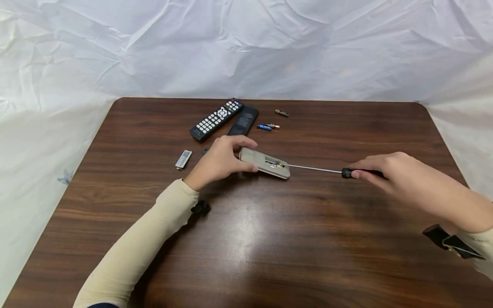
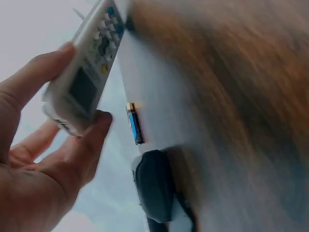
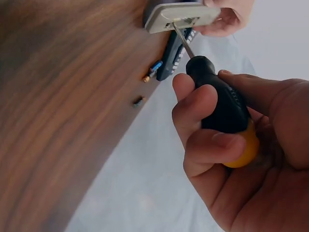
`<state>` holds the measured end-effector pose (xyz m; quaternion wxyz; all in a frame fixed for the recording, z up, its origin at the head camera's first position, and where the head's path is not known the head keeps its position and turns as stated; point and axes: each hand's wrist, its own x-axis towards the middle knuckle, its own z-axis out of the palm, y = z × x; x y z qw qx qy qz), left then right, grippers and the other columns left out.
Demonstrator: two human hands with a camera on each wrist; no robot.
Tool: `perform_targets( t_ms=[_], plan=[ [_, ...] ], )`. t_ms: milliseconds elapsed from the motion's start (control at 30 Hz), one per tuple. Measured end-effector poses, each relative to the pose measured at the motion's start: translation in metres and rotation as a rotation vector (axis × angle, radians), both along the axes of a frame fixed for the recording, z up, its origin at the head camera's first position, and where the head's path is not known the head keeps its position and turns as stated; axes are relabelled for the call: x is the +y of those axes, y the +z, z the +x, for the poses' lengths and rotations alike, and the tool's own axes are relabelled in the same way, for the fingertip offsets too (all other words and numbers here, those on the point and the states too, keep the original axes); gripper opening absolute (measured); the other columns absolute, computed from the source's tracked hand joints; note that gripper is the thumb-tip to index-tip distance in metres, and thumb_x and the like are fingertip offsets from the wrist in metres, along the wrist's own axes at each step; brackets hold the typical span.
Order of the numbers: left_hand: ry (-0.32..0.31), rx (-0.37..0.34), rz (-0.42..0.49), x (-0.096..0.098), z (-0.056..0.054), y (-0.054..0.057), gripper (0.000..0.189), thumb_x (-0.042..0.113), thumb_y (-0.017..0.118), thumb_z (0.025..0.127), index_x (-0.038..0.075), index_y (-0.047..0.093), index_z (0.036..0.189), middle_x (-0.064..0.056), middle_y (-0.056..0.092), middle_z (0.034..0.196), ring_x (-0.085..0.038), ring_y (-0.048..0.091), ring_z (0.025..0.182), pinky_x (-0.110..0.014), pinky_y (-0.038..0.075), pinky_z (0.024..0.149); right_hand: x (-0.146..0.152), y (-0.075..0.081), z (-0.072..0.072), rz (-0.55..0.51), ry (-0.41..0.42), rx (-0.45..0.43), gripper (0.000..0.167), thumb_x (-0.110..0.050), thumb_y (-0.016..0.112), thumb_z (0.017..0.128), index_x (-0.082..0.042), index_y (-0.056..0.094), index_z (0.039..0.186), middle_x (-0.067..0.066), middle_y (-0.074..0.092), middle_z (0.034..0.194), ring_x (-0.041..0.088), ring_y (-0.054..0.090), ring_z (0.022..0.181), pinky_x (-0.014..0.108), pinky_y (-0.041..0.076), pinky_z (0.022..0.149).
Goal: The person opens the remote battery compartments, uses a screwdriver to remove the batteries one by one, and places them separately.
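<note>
In the head view my left hand [image 1: 221,160] grips a whitish remote control [image 1: 252,159] by one end, its open battery compartment facing up. The left wrist view shows its other face, with coloured buttons and a small dark display. My right hand [image 1: 400,182] holds a screwdriver [image 3: 224,104] with a black and yellow handle. From there the thin metal shaft runs left, and its tip is at the remote's battery compartment. Whether the tip touches a metal contact or the plastic, I cannot tell.
Behind the left hand lie a black remote with white buttons [image 1: 217,119] and a dark remote turned face down [image 1: 244,119]. A blue battery [image 1: 264,127] lies against another battery [image 1: 273,125]; a third battery [image 1: 282,113] is farther back. A small white labelled piece [image 1: 183,159] lies left.
</note>
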<state>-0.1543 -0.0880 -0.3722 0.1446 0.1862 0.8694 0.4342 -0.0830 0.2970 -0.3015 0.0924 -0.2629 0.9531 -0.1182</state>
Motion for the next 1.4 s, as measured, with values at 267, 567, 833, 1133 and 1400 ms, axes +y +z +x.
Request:
perform_targets(
  t_ms=[267,567,833,1133,1400],
  plan=[
    [0.124,-0.32,0.5,-0.009,-0.009,-0.01,0.06,0.01,0.08,0.094,0.003,0.057,0.149,-0.016,0.067,0.137,-0.024,0.065,0.122,-0.038,0.055,0.102,-0.002,-0.009,-0.003,-0.135,-0.031,-0.18,0.021,-0.013,0.067,0.105,-0.013,0.078,0.123,-0.007,0.074,0.096,0.001,0.052,0.064,0.026,0.044,0.057],
    [0.197,-0.484,0.609,0.004,-0.009,-0.014,0.047,0.009,0.062,0.108,-0.001,0.052,0.153,-0.021,0.063,0.143,-0.028,0.062,0.131,-0.043,0.053,0.107,-0.015,-0.023,0.0,-0.231,-0.057,-0.272,0.025,-0.017,0.063,0.108,-0.007,0.075,0.127,-0.006,0.058,0.07,0.004,0.043,0.051,0.027,0.041,0.05],
    [0.218,-0.54,0.399,0.004,0.0,-0.008,0.055,0.012,0.059,0.109,0.008,0.042,0.161,-0.014,0.061,0.148,-0.028,0.059,0.136,-0.042,0.054,0.106,-0.025,-0.038,0.005,-0.25,0.018,-0.177,0.018,-0.011,0.066,0.105,-0.009,0.078,0.118,-0.007,0.074,0.096,-0.001,0.053,0.067,0.026,0.046,0.061],
    [0.117,-0.508,0.242,-0.01,0.021,-0.001,0.055,0.012,0.073,0.1,0.006,0.055,0.152,-0.015,0.068,0.136,-0.025,0.071,0.118,-0.037,0.061,0.093,-0.026,-0.044,0.008,-0.255,0.04,-0.117,0.016,-0.007,0.069,0.103,-0.01,0.078,0.116,-0.008,0.075,0.101,-0.001,0.056,0.079,0.027,0.048,0.065],
    [-0.024,-0.145,-0.08,-0.003,0.048,0.0,0.073,0.014,0.085,0.09,0.003,0.052,0.155,-0.014,0.072,0.13,-0.021,0.072,0.116,-0.034,0.059,0.094,-0.022,-0.046,0.01,-0.258,0.038,-0.131,0.016,-0.011,0.066,0.105,-0.014,0.078,0.115,-0.011,0.072,0.098,-0.002,0.058,0.076,0.028,0.05,0.067]
  ],
)
